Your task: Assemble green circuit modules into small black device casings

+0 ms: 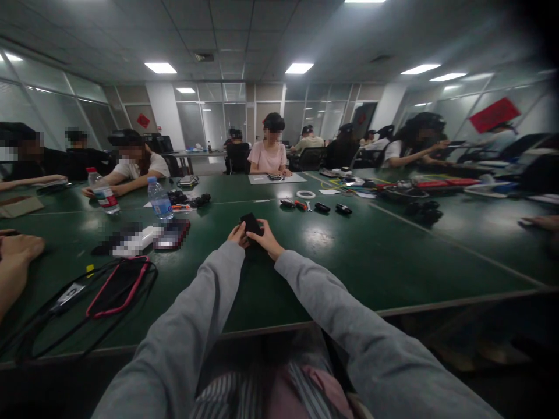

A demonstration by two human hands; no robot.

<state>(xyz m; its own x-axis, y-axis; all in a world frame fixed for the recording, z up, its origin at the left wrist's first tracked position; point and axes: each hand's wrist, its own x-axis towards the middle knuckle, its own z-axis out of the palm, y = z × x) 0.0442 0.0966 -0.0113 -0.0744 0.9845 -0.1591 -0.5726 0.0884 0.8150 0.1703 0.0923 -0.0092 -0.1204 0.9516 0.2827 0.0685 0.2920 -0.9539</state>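
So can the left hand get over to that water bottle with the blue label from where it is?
Probably yes: bare table lies between the left hand and the water bottle, though it now grips the black object.

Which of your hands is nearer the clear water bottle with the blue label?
Left. The left hand is at the small black object, on the side towards the bottle; the right hand is farther away, on the object's other side.

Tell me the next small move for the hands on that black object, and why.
Probably lift the small black object slightly toward the body. Both the left hand and the right hand pinch it at full arm's stretch over the green table, tilted up, too far away to see its detail.
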